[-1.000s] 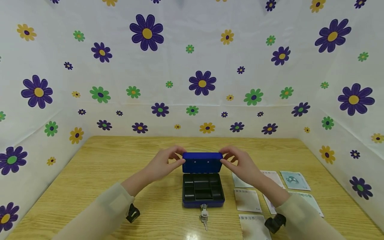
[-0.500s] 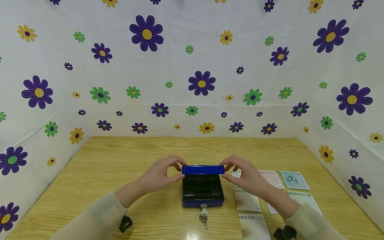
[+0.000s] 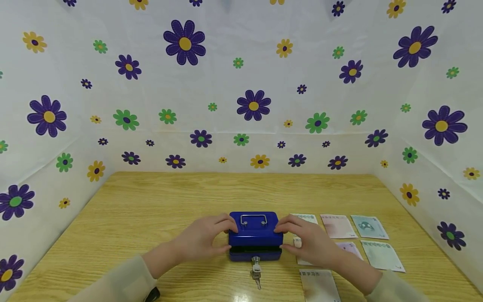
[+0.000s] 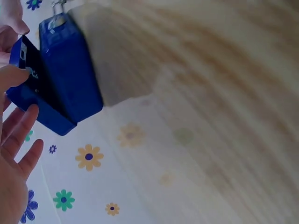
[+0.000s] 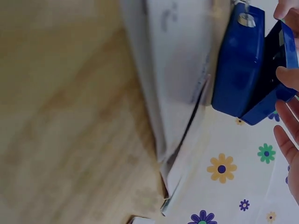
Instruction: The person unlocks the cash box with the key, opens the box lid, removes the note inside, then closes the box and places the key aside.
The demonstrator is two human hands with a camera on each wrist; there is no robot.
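Observation:
A blue metal cash box (image 3: 245, 256) stands mid-table, its hinged lid (image 3: 255, 239) tilted down with a narrow gap left at the front. A wire handle (image 3: 253, 216) lies on top of the lid. My left hand (image 3: 201, 239) holds the lid's left end between thumb and fingers; my right hand (image 3: 315, 243) holds the right end the same way. Both wrist views show the lid (image 4: 51, 116) apart from the base (image 5: 238, 65) at the front. Keys (image 3: 256, 274) hang from the front lock. The compartments inside are hidden now.
Several paper play notes lie right of the box, among them a pink note (image 3: 338, 227), a teal note (image 3: 369, 227), a green note (image 3: 383, 256) and a pale note (image 3: 320, 286). My right hand covers part of some. A flowered cloth (image 3: 151, 84) surrounds the wooden table (image 3: 132, 218).
The lid has swung forward and down from upright to almost down over the base, both hands moving with it. The box's base and the notes have stayed put.

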